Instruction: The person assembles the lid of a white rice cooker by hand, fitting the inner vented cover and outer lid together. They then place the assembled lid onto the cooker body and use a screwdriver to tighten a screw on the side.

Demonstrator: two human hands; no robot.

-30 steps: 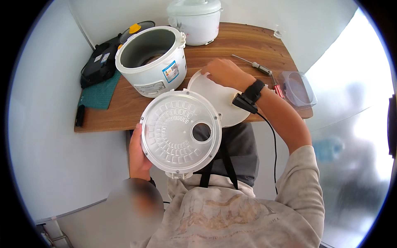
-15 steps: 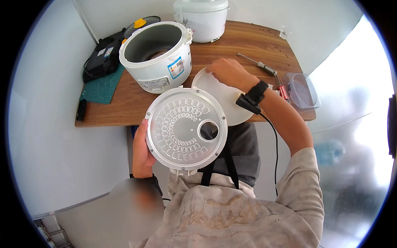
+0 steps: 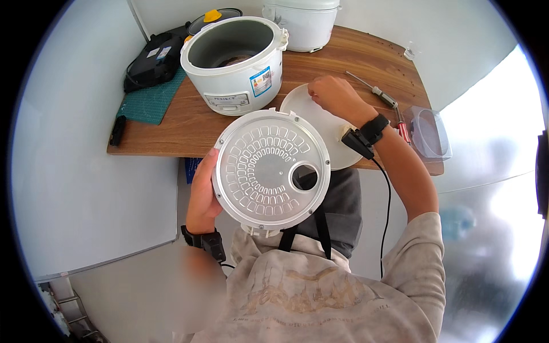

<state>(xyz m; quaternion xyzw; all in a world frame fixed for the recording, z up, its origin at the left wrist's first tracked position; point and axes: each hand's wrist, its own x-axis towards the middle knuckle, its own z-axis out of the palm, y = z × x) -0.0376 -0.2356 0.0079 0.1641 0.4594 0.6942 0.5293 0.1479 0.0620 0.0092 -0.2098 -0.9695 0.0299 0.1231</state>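
Observation:
My left hand grips a round rice cooker lid by its left edge. The lid's silvery inner face is turned up, with rings of raised cells, screws around the rim and one round hole towards the right. My right hand hovers at the far part of a white round plate, partly hidden under that hand and the lid. Its fingers are curled closed, and what they pinch, if anything, is hidden. A small beige piece shows on the plate beside my right wrist. The lid overlaps the plate's near left side.
A white rice cooker body stands lidless behind the lid, another white cooker behind it. Right of the plate lie a screwdriver, a red-handled tool and a clear plastic box. A green mat and black case sit left.
The whole view has shifted, so the table items appear further right and higher. My right hand's fingers have moved slightly inward from the plate's rim. My left hand still holds the lid.

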